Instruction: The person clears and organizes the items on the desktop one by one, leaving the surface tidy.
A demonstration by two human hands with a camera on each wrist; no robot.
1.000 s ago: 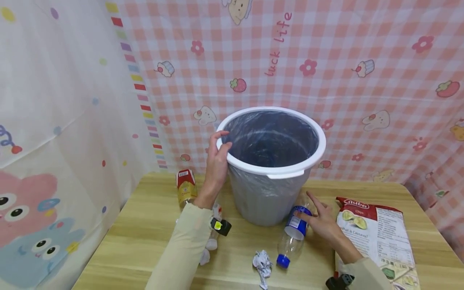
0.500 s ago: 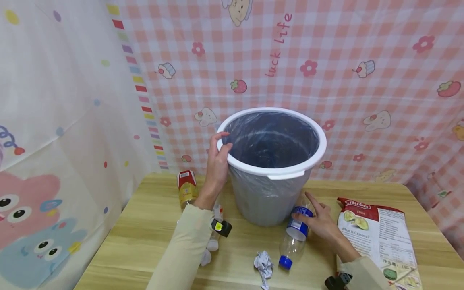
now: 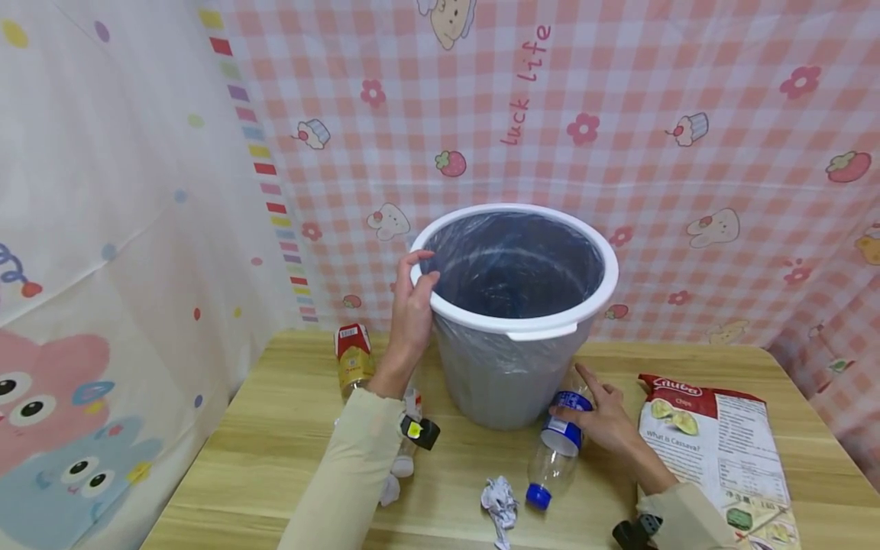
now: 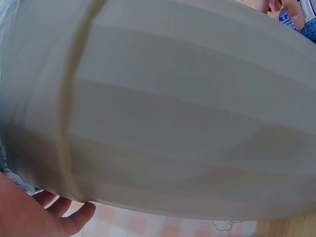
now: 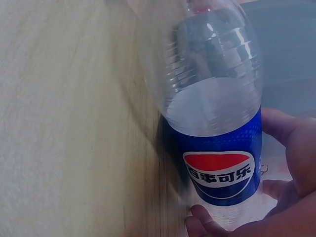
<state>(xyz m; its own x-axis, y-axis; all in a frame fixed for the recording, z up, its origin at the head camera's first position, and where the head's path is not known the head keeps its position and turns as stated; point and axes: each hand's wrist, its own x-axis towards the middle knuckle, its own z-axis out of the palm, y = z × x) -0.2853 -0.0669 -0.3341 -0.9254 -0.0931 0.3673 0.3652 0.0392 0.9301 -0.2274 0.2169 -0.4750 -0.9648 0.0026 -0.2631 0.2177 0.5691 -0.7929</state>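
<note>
A grey trash bin [image 3: 509,389] with a white rim and a clear liner stands upright on the wooden table. My left hand [image 3: 410,313] grips its rim on the left side, thumb toward the inside. In the left wrist view the bin's wall [image 4: 187,108] fills most of the picture, and fingertips [image 4: 81,217] touch its outer side. To the right of the bin's base lies a clear plastic bottle [image 5: 217,173] with a blue Pepsi label and a blue cap. My right hand [image 3: 608,418] holds it around the labelled part, thumb on one side and fingers on the other.
A crumpled paper [image 3: 499,504] lies left of the bottle's cap. A chip bag [image 3: 715,451] lies flat at the right. Behind my left arm are a red and yellow carton [image 3: 354,355] and a partly hidden bottle [image 3: 404,462]. A checked cloth [image 3: 619,76] hangs behind the table.
My right hand has shifted very slightly left on the bottle. The left hand, the bin and the other things stay where they were.
</note>
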